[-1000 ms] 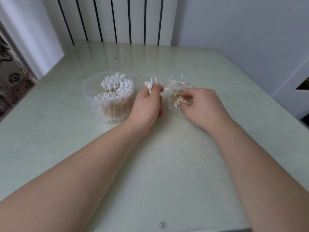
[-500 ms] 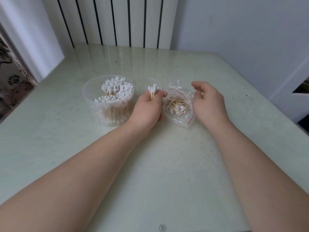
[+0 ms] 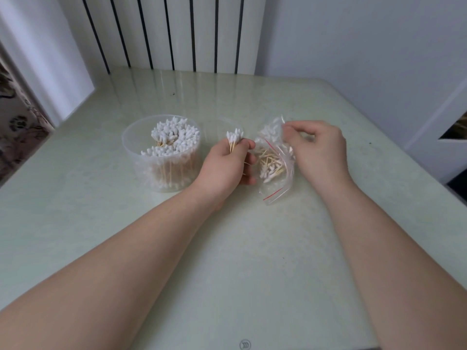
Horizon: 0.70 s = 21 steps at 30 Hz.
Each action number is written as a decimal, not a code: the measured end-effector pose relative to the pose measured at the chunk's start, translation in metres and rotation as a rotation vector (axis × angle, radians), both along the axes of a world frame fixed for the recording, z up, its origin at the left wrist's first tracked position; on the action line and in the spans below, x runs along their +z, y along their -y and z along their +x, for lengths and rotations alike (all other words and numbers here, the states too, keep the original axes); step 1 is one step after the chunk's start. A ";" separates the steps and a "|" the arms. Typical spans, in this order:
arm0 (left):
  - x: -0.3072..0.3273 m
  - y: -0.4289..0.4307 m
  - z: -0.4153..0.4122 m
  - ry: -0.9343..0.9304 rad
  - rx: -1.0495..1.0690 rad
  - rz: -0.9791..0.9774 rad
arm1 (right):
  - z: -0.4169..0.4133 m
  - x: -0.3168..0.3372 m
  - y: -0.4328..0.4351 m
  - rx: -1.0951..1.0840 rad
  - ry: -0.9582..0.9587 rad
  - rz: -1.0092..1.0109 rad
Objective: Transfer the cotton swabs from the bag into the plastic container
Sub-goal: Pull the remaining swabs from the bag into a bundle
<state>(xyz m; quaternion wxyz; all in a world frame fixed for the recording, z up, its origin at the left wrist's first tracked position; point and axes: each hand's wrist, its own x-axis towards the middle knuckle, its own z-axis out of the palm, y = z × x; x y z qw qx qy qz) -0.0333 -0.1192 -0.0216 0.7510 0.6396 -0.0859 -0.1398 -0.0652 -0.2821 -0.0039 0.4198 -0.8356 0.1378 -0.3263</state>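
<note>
The bag (image 3: 275, 189) of cotton swabs (image 3: 269, 170), mid-way across the tabletop (image 3: 252, 261), now has its far end lifted. The right hand (image 3: 319, 152), open beside it a moment ago, pinches the plastic. The left hand (image 3: 227, 168) keeps gripping a swab bundle (image 3: 234, 137) between the bag and the plastic container (image 3: 141, 160), which sits nearer the left edge.

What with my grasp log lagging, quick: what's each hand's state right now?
Left hand: closed, gripping a small bunch of cotton swabs.
Right hand: closed, pinching the top edge of the bag, though slightly blurred.
</note>
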 end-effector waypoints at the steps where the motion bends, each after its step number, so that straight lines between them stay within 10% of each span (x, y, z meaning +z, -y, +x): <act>1: 0.001 0.000 -0.001 -0.004 0.002 -0.018 | 0.000 0.001 -0.001 0.023 0.100 -0.030; 21: -0.001 0.001 -0.001 -0.005 0.044 -0.023 | -0.003 0.011 -0.005 0.147 0.262 0.377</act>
